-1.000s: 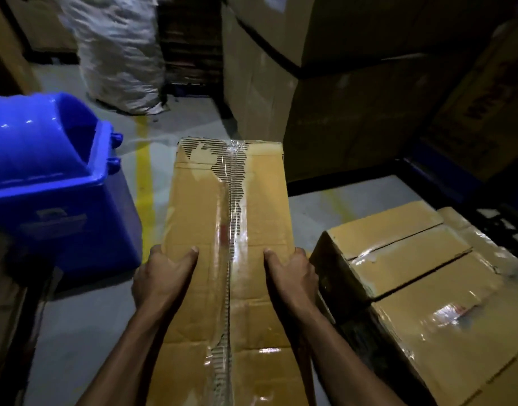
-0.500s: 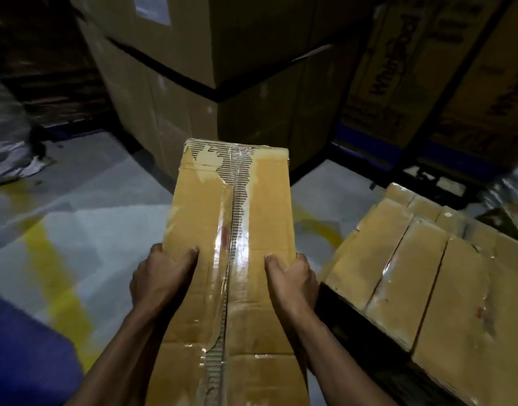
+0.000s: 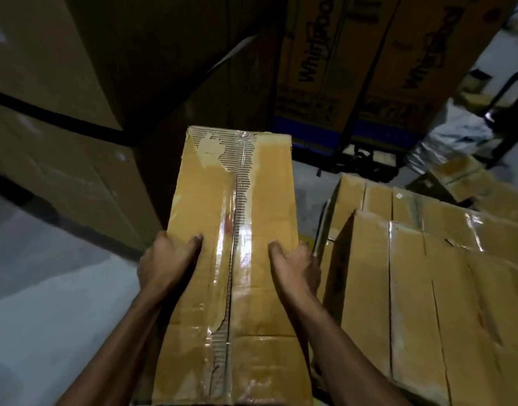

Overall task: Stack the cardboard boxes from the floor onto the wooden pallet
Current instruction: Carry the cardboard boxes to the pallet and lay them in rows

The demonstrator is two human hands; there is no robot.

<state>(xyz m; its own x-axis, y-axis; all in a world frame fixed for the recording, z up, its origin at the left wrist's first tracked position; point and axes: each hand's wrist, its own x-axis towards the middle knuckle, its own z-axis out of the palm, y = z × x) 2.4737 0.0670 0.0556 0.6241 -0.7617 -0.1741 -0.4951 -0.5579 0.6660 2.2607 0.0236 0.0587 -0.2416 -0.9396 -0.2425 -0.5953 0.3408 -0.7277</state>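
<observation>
Swinging further right since a moment ago, the view has lost the yellow floor line at lower left, and the stacked boxes (image 3: pixel 427 288) at lower right now fill more of the frame. From the head camera, the long taped box (image 3: pixel 234 259) sits in the centre of the frame, held off the grey floor (image 3: pixel 46 303) and running from the bottom edge up toward the middle. Its top seam is torn, showing ribbed card under clear tape. The left hand (image 3: pixel 167 265) grips the box's left edge, thumb laid on top and fingers wrapped down the side. The right hand (image 3: pixel 296 268) grips the right edge the same way, just beside the stacked boxes. Whatever those boxes rest on is hidden. Big brown cartons (image 3: pixel 76 83) loom across the upper left, and printed cartons (image 3: pixel 325 68) stand at upper centre and right.
</observation>
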